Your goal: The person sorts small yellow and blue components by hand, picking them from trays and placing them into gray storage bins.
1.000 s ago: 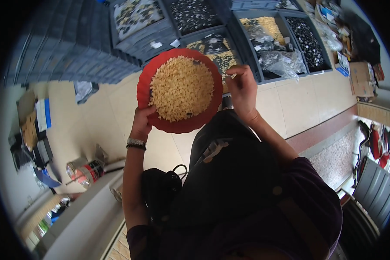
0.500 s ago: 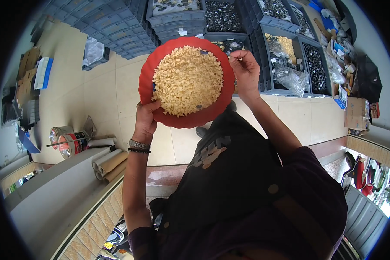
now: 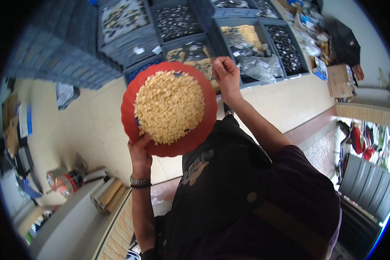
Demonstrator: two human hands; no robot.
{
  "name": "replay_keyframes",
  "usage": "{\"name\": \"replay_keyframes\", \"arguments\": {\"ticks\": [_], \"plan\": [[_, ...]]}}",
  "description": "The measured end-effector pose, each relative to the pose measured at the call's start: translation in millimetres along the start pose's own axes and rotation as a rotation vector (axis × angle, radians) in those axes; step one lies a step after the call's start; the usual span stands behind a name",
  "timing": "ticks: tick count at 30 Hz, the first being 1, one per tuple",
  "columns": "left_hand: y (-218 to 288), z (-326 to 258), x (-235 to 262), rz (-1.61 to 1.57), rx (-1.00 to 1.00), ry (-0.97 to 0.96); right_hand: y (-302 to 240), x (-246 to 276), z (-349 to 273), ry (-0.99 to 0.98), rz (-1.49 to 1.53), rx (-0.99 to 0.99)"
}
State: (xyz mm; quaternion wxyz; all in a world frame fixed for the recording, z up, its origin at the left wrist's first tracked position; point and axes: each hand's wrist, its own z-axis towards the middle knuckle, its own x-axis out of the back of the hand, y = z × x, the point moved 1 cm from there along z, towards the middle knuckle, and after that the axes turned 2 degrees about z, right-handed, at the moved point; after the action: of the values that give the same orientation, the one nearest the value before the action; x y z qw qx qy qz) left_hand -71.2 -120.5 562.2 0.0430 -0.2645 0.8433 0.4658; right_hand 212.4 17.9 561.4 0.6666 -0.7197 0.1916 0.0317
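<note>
Head view: the left hand (image 3: 139, 151) grips the near edge of a red bowl (image 3: 203, 130), thumb over the rim and fingers underneath, and carries it alone at chest height. The bowl is heaped with small pale yellow pieces (image 3: 169, 106) that cover almost all of its inside. The right hand (image 3: 226, 78) is raised at the far right rim of the bowl, apart from the left hand, with its fingertips drawn together as if pinching. I cannot tell whether it touches the rim or has a piece between the fingers.

The work in hand looks like sorting or picking at the heap while the bowl is held up. Because one hand bears the full load by the edge, any further move calls for keeping the bowl level so the heap does not slide.

Beyond both hands stand grey bins (image 3: 177, 21) of small parts, and a crumpled plastic bag (image 3: 258, 65) lies in a bin just past the right hand. A wristwatch (image 3: 140, 181) sits on the left wrist.

The bowl hides the left fingers and the bin under it. The pieces are too small to tell what they are, and the picture's edge bends and darkens everything near it.
</note>
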Motion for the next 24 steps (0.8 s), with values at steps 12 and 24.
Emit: {"name": "replay_keyframes", "arguments": {"ticks": [12,24], "plan": [[-9,70,21,-0.01,0.195,-0.184,89,114,143,0.434,-0.891,0.166],[-21,113,-23,-0.094,0.438,-0.152,195,162,332,0.289,-1.345,-0.215]]}}
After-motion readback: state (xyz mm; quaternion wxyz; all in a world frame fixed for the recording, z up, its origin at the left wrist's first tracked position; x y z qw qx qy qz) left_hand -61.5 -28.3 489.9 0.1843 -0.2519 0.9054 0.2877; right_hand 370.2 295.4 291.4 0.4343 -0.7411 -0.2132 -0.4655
